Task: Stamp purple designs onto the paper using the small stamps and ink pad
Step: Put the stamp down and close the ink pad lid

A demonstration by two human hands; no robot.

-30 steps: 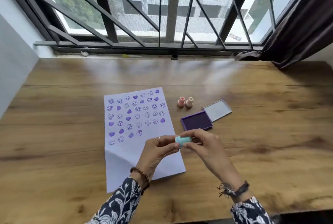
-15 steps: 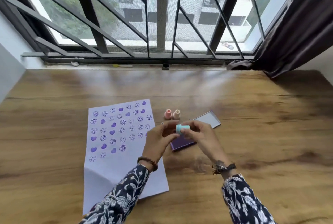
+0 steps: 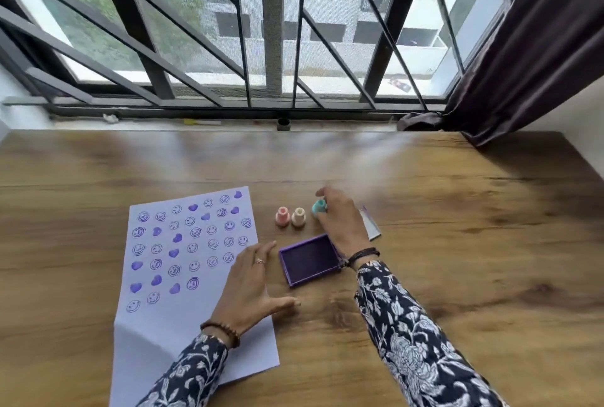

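A white paper (image 3: 183,325) lies on the wooden table, its upper part covered with purple smileys and hearts. My left hand (image 3: 251,285) rests flat and open on the paper's right edge. To its right sits the open purple ink pad (image 3: 309,259). My right hand (image 3: 341,223) reaches beyond the pad and holds a small teal stamp (image 3: 318,207) at the table, just right of a pink stamp (image 3: 282,216) and a peach stamp (image 3: 298,217) standing upright. The pad's lid (image 3: 372,226) is partly hidden behind my right hand.
The wooden table (image 3: 457,243) runs to a barred window at the back. A dark curtain (image 3: 523,63) hangs at the right. A small dark cap (image 3: 283,123) and a yellow item (image 3: 201,122) lie on the sill.
Both hands held the teal stamp together above the pad. Now my left hand has let go and dropped onto the paper, while my right hand carried the stamp back beside the other two.
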